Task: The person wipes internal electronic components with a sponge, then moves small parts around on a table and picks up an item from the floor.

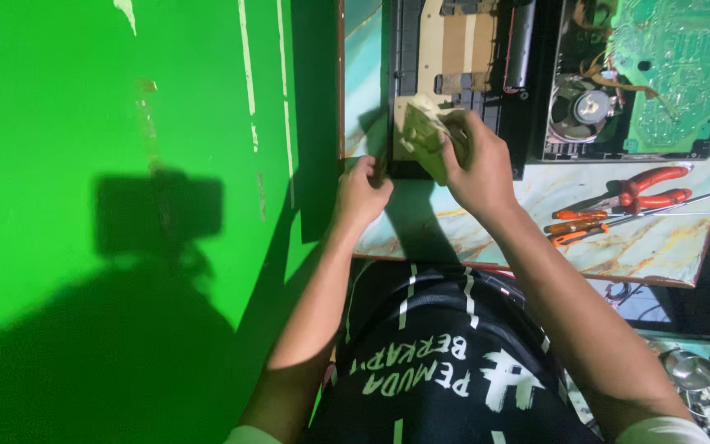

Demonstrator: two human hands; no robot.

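The person's right hand (477, 164) held a crumpled, pale yellowish cloth (422, 131), its grip closed around the wad, pressing it against the near left corner of a black opened device casing (462, 90) that lay on the table (643, 247). The left hand (361, 193) rested just left of that, at the near left edge of the casing by the table's left side; its fingers were curled, but whether they pinched anything could not be told, since the spot was in shadow.

Inside the casing a tan board sat toward the far side. To the right, a second opened black housing (552, 99) showed a round grey fan (583, 111) and a green circuit board (675, 74). Nearer on the marbled table, well apart from both hands, lay red-handled pliers (651, 185) and orange-handled screwdrivers (578, 228), their thin shafts pointing right. A bright green wall (125, 205) filled the left of the scene, bearing a dark shadow. The person wore a black garment with white markings.
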